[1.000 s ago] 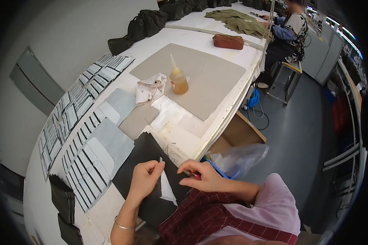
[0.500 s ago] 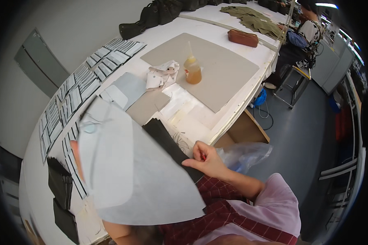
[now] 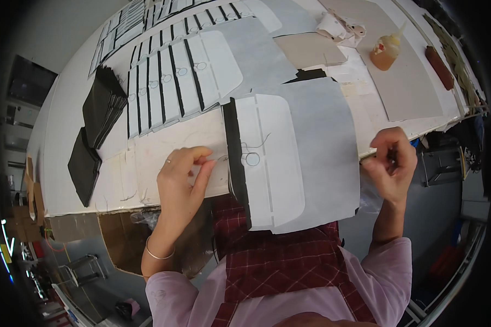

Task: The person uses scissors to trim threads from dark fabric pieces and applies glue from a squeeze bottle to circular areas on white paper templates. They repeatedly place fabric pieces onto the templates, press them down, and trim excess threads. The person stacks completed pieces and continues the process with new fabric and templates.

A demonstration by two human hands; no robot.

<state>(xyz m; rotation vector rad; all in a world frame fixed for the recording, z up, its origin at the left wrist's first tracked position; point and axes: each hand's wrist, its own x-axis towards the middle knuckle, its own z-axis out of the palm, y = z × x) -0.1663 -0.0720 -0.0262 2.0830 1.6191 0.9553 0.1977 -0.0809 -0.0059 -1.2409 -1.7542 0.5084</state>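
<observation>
Lying nearest the person in the head view, one pale grey panel [image 3: 327, 141] overhangs the surface [image 3: 180, 136] at its near end, above the checked apron [image 3: 278, 267]. Both hands are half curled: the left hand [image 3: 183, 177] is just left of the panel's black strip [image 3: 234, 141], thumb and fingertips close together, though I cannot tell whether they pinch a thread end; the right hand [image 3: 391, 163] is just right of the panel, curled around something dark that I cannot identify. As I judge it, a tug on the overhanging end could drag the panel off, since little seems to hold it down, and the loose thread [image 3: 261, 143] across it could snag on a finger or pull its stitching. A knock to the upright bottle [image 3: 384, 54], well beyond the panel to the right, could spill its amber liquid. Counting around the panel: one bottle, one crumpled cloth [image 3: 338, 30] beyond it, one brown pouch [image 3: 439, 68] at far right, one large beige board [image 3: 398, 87] under the bottle, two dark folded stacks [image 3: 102, 109] to the left, and beyond left, at least five overlapped strip-edged pieces [image 3: 174, 76], the full number hidden by overlap.
</observation>
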